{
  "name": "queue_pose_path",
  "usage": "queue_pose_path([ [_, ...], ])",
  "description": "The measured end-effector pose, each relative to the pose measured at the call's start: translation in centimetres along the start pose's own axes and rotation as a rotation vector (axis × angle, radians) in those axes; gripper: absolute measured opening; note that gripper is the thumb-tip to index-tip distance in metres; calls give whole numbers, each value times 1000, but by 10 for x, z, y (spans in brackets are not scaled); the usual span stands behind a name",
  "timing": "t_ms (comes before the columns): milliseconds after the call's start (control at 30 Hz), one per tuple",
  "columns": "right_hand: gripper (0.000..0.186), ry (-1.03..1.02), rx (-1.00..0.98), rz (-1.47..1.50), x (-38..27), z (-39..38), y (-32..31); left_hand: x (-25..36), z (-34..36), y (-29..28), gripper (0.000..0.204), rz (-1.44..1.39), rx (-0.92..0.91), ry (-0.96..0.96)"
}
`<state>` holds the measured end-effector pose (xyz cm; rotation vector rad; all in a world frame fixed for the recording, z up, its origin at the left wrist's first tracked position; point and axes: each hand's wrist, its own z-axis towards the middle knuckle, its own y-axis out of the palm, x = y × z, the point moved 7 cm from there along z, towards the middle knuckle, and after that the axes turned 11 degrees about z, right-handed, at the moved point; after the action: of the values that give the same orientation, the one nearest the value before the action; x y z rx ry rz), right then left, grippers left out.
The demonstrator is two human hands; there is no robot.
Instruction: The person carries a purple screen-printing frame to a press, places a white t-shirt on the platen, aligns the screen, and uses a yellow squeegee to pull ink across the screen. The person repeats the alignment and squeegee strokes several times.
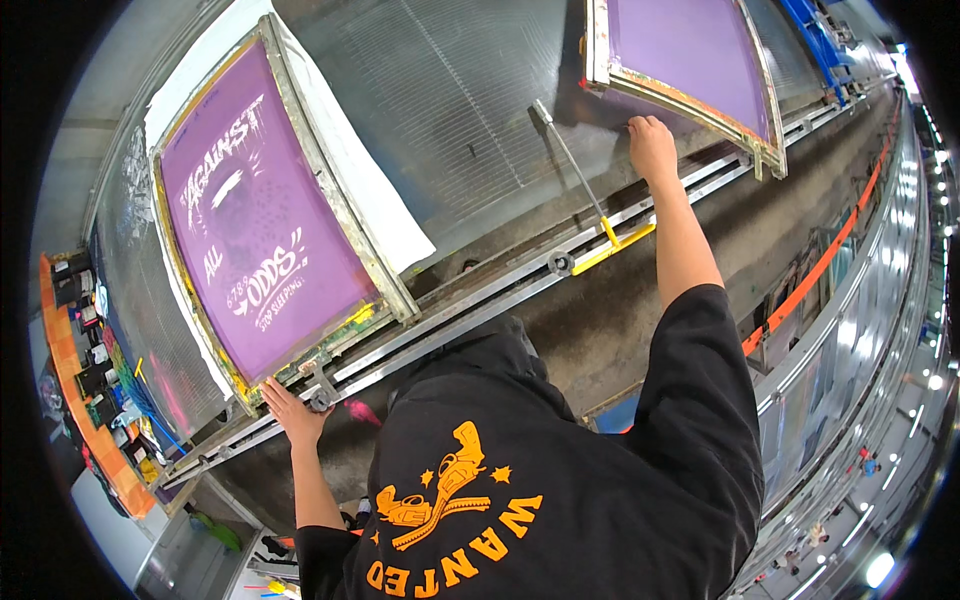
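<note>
My left hand (292,414) is at the near edge of a printing screen (300,165), its fingers stretched out and touching the frame's yellow-stained lower corner. Purple mesh with pale lettering fills that screen, which lies over a white sheet (370,190). Farther right, my right hand (653,150) reaches over the long table with its fingers curled together. Whatever they may hold is hidden. Just beyond that hand, a second screen (690,50) with plain purple mesh is tilted, its frame close to my fingers. Left of the hand stands a metal rod with a yellow handle (585,190).
Metal rails (480,310) run along the table's near edge, with clamps and a round knob (561,264) on them. The ribbed grey table surface (440,110) lies between the screens. An orange-topped shelf (85,420) with bottles and tools stands at far left.
</note>
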<state>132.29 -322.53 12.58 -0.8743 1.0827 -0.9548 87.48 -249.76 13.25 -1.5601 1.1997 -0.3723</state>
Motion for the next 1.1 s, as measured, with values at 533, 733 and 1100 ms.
queue_pose_path([
  [533, 16, -208, -354, -485, -8, 30, 29, -2, -2, 2, 157, -38, 55, 15],
  [733, 22, -108, -443, -326, 1, 33, 28, 0, -1, -2, 156, -45, 68, 21],
  [1100, 24, 189, -473, 56, 41, -12, -5, 2, -1, -3, 154, -68, 65, 29],
])
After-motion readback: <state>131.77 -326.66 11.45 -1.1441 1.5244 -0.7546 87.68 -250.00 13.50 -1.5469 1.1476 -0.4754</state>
